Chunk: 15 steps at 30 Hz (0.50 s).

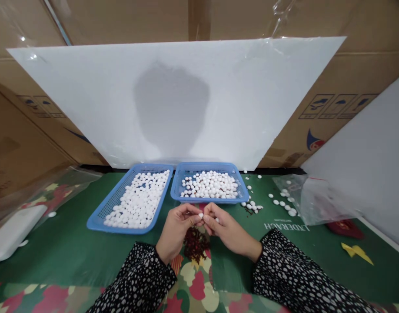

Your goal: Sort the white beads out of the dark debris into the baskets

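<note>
Just in front of the baskets my two hands meet, fingertips close together. Thumb and finger of my left hand point(175, 228) pinch a small white ball point(201, 215). My right hand point(232, 232) is closed beside it, its fingertips near that ball, and another white ball point(217, 220) shows between its fingers. Anything smaller at the fingertips is too small to make out. Below the hands lies a pile of dark red, stem-like bits point(194, 245). Beyond them, the right blue basket point(206, 201) holds many white balls mixed with some dark bits.
A left blue basket point(92, 222) carries many white balls. Loose balls point(251, 205) and dark bits lie right of the baskets. Clear plastic bags point(320, 202), yellow scraps point(357, 252) and a white object point(18, 230) are at the sides. A white board point(245, 100) stands behind.
</note>
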Motion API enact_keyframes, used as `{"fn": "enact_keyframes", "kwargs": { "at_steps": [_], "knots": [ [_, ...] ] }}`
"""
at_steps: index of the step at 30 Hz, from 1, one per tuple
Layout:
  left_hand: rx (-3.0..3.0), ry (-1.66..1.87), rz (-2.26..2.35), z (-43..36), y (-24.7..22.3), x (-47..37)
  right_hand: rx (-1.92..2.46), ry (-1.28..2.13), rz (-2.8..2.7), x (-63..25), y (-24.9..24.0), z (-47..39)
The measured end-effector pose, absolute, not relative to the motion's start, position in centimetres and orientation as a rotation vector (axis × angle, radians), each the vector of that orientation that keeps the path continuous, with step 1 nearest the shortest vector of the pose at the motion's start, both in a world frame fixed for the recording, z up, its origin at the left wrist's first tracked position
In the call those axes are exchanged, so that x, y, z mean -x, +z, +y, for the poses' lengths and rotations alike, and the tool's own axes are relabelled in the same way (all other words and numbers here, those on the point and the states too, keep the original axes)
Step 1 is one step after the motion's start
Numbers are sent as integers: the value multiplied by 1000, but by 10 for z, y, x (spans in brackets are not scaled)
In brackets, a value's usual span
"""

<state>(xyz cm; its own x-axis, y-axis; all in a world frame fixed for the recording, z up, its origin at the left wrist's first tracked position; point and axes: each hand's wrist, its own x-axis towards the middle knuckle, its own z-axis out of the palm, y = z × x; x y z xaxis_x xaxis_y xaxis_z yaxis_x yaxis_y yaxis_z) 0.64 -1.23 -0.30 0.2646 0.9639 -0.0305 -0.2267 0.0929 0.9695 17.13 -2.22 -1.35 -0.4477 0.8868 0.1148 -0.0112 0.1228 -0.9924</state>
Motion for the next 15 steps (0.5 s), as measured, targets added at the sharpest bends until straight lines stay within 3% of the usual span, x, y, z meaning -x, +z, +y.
{"fn": "enact_keyframes", "kwargs": {
  "at_steps": [9,15],
  "knots": [
    [-1170,1072,942,-14,-1,-6,954,1358,-1566,-163,-23,-24],
    [-1028,1068,901,-11,1,-5,777,1511,-1531,-171,-19,-18]
  ]
}}
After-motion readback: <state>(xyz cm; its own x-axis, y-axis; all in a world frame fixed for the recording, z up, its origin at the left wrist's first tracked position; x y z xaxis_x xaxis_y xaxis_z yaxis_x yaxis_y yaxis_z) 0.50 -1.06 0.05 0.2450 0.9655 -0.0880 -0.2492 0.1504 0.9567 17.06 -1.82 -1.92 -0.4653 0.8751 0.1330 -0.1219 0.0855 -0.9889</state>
